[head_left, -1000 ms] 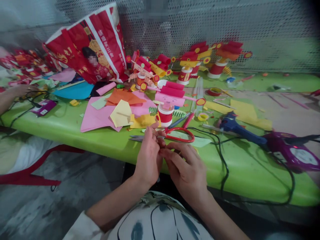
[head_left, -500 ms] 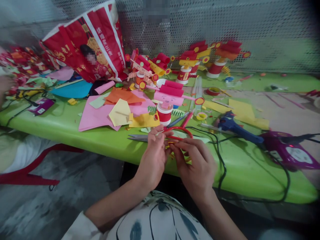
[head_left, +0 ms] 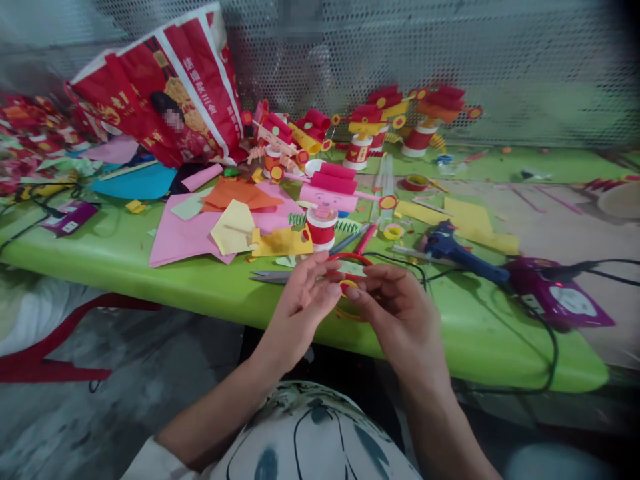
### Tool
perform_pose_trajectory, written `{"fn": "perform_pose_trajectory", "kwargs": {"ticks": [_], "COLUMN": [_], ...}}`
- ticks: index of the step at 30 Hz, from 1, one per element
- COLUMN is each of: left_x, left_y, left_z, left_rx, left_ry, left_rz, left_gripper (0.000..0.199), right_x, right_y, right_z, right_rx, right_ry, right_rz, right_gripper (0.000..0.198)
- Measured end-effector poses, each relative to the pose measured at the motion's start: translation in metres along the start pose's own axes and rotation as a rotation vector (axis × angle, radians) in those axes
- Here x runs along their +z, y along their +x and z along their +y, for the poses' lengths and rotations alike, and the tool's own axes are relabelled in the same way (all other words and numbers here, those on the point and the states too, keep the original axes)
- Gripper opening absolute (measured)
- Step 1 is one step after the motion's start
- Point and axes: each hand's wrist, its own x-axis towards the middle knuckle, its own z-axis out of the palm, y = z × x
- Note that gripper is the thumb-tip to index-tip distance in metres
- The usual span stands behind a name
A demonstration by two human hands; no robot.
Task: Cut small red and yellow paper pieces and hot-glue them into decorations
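Between my fingertips, just over the front edge of the green table, is a small paper disc [head_left: 349, 285], red with a yellow rim. My left hand [head_left: 305, 303] has its thumb and fingertips at the disc's left side. From the other side, my right hand [head_left: 407, 317] pinches it between thumb and curled fingers. Behind the hands lie scissors [head_left: 270, 276], blades pointing left, their red handle partly hidden by my fingers. Just beyond stands a paper figure [head_left: 329, 200] with a pink face, deep pink rolled hat and red-and-white base.
Paper sheets [head_left: 180, 233] lie at left below a big red bag [head_left: 170, 87]. To the right, a blue glue gun [head_left: 463, 253] rests near a purple box [head_left: 555, 293] with trailing cables. Finished-looking figures [head_left: 360, 133] stand along the mesh panel. At far left, part of another person shows.
The paper disc has turned so its red face shows more. My hands have drawn slightly apart, and the right fingers have lifted. The whole view has shifted a little.
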Motion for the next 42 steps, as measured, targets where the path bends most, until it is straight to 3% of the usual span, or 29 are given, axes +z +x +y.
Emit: {"fn": "perform_pose_trajectory", "kwargs": {"ticks": [4,9,19,23,28,36,42], "left_x": [-0.015,-0.019,-0.022,-0.021,-0.016,-0.009,-0.012], "left_y": [0.008,0.012,0.011,0.011,0.008,0.006,0.005], "left_z": [0.005,0.011,0.012,0.003,-0.008,-0.008,-0.005], "left_rx": [-0.024,-0.043,-0.118,-0.092,-0.052,-0.038,-0.118], "left_ry": [0.269,0.355,0.318,0.277,0.218,0.207,0.164], "left_rz": [-0.063,-0.101,-0.142,-0.032,0.073,0.068,0.001], "left_gripper": [0.027,0.015,0.013,0.016,0.016,0.020,0.029], "right_x": [-0.005,-0.006,-0.007,-0.010,-0.016,-0.011,-0.014], "right_y": [0.001,0.001,0.003,0.001,-0.005,-0.006,-0.005], "right_z": [-0.007,-0.006,-0.007,-0.001,0.000,-0.007,-0.011], "right_rx": [0.050,0.094,0.190,0.188,0.120,0.086,0.139], "right_ry": [0.035,0.120,0.163,0.202,0.043,-0.031,-0.018], "right_rz": [-0.075,-0.138,-0.231,-0.192,-0.192,-0.225,-0.239], "right_gripper": [0.038,0.040,0.046,0.040,0.031,0.027,0.028]}}
